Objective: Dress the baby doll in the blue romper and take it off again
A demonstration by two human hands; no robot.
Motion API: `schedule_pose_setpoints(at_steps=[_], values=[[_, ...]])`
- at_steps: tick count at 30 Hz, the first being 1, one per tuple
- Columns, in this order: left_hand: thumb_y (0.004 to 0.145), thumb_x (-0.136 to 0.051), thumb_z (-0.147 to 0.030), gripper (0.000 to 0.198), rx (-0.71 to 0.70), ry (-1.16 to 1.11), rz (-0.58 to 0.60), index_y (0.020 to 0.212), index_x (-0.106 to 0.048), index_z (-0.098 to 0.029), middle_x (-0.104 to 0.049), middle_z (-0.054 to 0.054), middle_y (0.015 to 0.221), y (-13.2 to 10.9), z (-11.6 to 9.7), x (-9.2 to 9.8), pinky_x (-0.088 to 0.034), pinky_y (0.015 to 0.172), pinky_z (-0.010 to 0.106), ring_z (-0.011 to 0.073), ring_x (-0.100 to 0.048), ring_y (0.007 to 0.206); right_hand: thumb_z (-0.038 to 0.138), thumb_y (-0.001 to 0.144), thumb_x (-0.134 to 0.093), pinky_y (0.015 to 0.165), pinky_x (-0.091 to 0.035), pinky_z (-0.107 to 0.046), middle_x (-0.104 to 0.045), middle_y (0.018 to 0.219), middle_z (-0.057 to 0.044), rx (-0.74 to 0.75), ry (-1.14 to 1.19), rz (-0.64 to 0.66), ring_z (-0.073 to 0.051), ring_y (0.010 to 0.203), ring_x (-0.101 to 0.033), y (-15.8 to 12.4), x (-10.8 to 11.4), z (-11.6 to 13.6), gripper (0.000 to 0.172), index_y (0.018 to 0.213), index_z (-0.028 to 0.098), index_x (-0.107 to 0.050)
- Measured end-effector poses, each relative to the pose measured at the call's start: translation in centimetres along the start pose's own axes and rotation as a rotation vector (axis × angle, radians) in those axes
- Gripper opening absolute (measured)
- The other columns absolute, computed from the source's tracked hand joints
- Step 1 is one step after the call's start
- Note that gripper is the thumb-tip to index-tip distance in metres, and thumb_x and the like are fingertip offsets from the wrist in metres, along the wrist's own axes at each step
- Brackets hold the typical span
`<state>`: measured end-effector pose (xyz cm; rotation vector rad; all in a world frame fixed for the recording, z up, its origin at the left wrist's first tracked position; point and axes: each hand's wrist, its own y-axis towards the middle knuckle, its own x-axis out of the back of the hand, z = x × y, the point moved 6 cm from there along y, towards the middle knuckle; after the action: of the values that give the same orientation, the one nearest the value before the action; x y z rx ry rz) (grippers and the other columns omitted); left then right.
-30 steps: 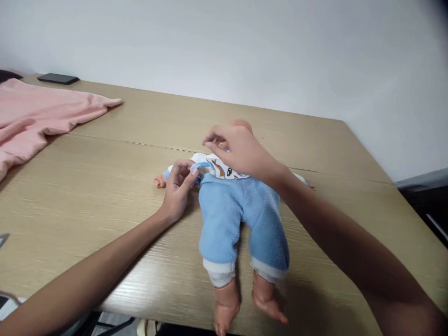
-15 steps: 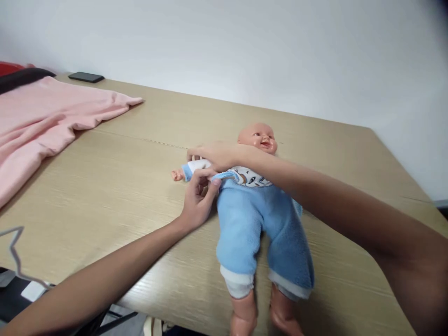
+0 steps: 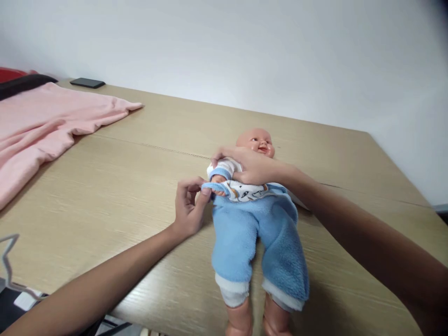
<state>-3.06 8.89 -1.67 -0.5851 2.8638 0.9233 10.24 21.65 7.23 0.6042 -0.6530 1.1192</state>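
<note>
1. Head view, my left hand (image 3: 189, 210): thumb and forefinger are pinched together on the blue hem (image 3: 214, 187) of the doll's shirt, at the side of the doll (image 3: 257, 219) that lies just to this hand's right. The other fingers are curled loosely and hold nothing.

2. Head view, my right hand (image 3: 250, 167): it lies across the doll's chest, fingers closed around the doll's sleeved arm (image 3: 224, 170), which is folded in over the chest. That arm sits just above the hem my left hand pinches; the little fist almost touches it.

3. The doll lies on its back on the bench (image 3: 122, 186), long axis running away from me: head (image 3: 257, 141) beyond my right hand, legs in blue fleece trousers (image 3: 259, 238) on the near side of both hands, bare feet at the bench's near edge.

4. The hem and the doll's fist are almost together between my two hands; the left is nearer the hem, the right nearer the sleeve.

5. Far to the left of my left hand lies a pink cloth (image 3: 45, 126), and beyond it a dark phone (image 3: 87, 83).
</note>
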Motion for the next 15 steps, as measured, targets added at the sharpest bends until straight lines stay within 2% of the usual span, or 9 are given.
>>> schedule_pose_setpoints(at_steps=[4,8,11,13,15], values=[[0.101,-0.082,-0.054,0.034,0.230,-0.100,-0.037,0.104,-0.060,-0.029,-0.054,-0.009,0.063,2.8,0.4,-0.3,-0.039,0.051,0.025,0.0108,-0.045,0.051,0.012,0.088,-0.068,0.107,-0.053,-0.037,-0.080,0.127,-0.004,-0.021,-0.080,0.090,-0.025,0.117,-0.071,-0.2,-0.8,0.6,0.038,0.124,0.024,-0.072],[0.091,-0.088,-0.065,0.048,0.397,-0.125,0.047,0.102,-0.060,-0.027,-0.056,-0.009,0.061,5.0,2.5,-1.2,-0.035,0.047,0.024,0.0104,-0.044,0.049,0.006,0.088,-0.065,0.117,-0.049,-0.038,-0.079,0.136,-0.007,-0.067,-0.067,0.126,-0.025,0.129,-0.069,0.1,-0.8,0.7,0.042,0.126,0.022,-0.076],[0.091,-0.088,-0.066,0.050,0.479,-0.165,0.023,0.102,-0.059,-0.027,-0.053,-0.010,0.060,5.2,4.0,-1.3,-0.035,0.047,0.022,0.0100,-0.042,0.048,0.013,0.101,-0.056,0.121,-0.048,-0.035,-0.078,0.142,-0.004,-0.174,0.068,0.156,-0.021,0.138,-0.068,0.0,-0.8,0.5,0.033,0.124,0.024,-0.078],[0.094,-0.085,-0.064,0.046,0.520,-0.189,0.028,0.099,-0.060,-0.026,-0.057,-0.007,0.068,4.7,4.4,-1.3,-0.042,0.052,0.023,0.0109,-0.048,0.055,0.030,0.109,-0.058,0.114,-0.053,-0.033,-0.080,0.136,-0.004,-0.285,0.093,0.061,-0.022,0.130,-0.072,-0.4,-0.5,0.3,0.025,0.123,0.025,-0.078],[0.095,-0.084,-0.060,0.042,0.535,-0.162,0.074,0.095,-0.064,-0.023,-0.062,-0.003,0.080,4.1,4.3,-1.0,-0.047,0.061,0.024,0.0130,-0.055,0.067,0.040,0.110,-0.061,0.103,-0.056,-0.033,-0.082,0.128,-0.007,-0.415,-0.008,-0.096,-0.024,0.119,-0.075,-1.1,-0.2,0.1,0.027,0.123,0.021,-0.076]])
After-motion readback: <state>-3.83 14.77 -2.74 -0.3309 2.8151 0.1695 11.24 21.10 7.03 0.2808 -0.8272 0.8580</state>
